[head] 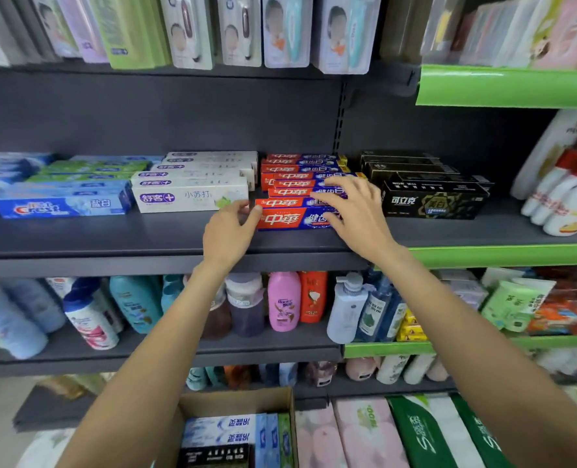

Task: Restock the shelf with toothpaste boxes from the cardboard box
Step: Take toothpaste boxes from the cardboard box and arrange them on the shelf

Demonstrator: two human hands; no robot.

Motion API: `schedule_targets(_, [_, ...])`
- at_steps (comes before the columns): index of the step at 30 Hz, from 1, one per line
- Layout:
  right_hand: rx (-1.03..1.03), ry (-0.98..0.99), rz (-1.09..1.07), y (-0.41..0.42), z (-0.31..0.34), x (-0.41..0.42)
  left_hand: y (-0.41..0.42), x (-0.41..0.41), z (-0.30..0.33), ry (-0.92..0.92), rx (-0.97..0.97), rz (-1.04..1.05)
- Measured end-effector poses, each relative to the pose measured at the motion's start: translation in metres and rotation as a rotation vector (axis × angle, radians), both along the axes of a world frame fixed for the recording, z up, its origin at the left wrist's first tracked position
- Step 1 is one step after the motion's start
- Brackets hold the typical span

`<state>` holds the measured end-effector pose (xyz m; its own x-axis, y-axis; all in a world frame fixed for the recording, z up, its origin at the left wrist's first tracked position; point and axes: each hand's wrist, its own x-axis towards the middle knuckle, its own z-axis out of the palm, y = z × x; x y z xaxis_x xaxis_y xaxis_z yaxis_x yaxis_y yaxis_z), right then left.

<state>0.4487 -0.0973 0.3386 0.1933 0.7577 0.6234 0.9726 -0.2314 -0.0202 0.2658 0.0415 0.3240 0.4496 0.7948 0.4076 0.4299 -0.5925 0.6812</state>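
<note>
Red-and-blue toothpaste box (292,218) sits at the front of its stack on the dark shelf (111,238), just right of the white toothpaste boxes (189,197). The left hand (228,231) touches that red box's left end with loosely bent fingers; the right hand (354,206) lies spread and flat over its right end, gripping nothing. Squaring it well probably means pressing both ends evenly, flush with the row behind. More stock waits far below it in the cardboard box (236,430).
</note>
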Motion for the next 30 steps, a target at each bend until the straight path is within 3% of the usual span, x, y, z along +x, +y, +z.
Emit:
schedule_targets(3, [0.237,0.124,0.048,-0.023,-0.011,-0.033,-0.006,-0.018,-0.002,-0.073,0.122,-0.052])
schedule_targets(6, [0.261,0.193,0.112,-0.055,-0.035,-0.078,-0.018,-0.054,-0.01,-0.057,0.205,-0.184])
schedule_targets(11, [-0.038,0.38,0.193,-0.084,-0.107,-0.143,-0.044,-0.134,-0.062,-0.061,0.049,-0.376])
schedule_targets(16, [-0.473,0.486,0.197,-0.081,-0.202,-0.18,-0.063,-0.199,-0.168,0.076,-0.287,-0.285])
schedule_targets(19, [-0.629,0.454,0.225,-0.066,-0.262,-0.193,-0.061,-0.214,-0.246,0.279,-0.402,-0.209])
schedule_targets(21, [-0.728,0.387,0.242,-0.052,-0.302,-0.196,-0.057,-0.213,-0.293,0.53,-0.39,-0.287])
schedule_targets(26, [-1.064,0.183,0.346,-0.019,-0.393,-0.201,-0.049,-0.208,-0.392,1.172,-0.145,-0.585])
schedule_targets(30, [-1.335,0.085,0.441,-0.007,-0.444,-0.218,-0.044,-0.215,-0.44,1.331,-0.078,-0.657])
